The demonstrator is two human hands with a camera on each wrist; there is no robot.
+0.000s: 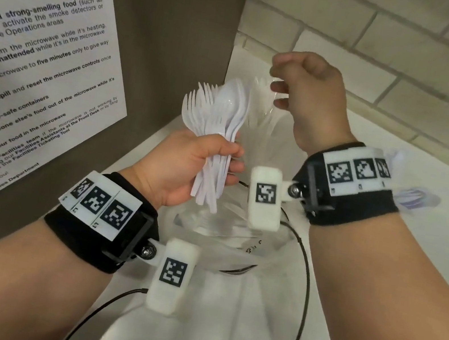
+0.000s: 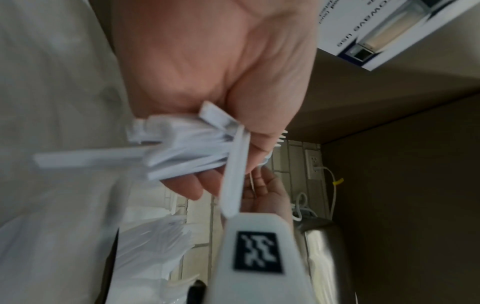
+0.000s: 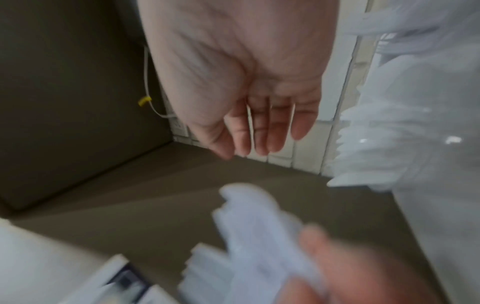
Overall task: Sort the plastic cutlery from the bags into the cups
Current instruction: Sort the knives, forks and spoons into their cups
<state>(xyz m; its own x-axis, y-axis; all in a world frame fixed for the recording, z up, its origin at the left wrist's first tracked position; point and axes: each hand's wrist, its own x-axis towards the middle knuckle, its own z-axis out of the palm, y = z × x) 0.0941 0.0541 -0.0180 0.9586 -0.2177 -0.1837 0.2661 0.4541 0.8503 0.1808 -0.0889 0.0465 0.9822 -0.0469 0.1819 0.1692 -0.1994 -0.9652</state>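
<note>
Smooth white plastic cutlery (image 1: 219, 127), glossy clear bag (image 1: 234, 240)

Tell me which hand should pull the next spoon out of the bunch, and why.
Probably the right hand: it holds nothing, its fingers loose in the right wrist view, and it hangs just beside the spoon heads. The left hand is busy gripping the bunch of white plastic forks and spoons.

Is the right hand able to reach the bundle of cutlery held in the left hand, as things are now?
Probably yes. The right hand hangs with loosely bent fingers and holds nothing, just beside the spoon and fork heads of the cutlery bundle. The left hand grips only the handles, so nothing stands between.
</note>
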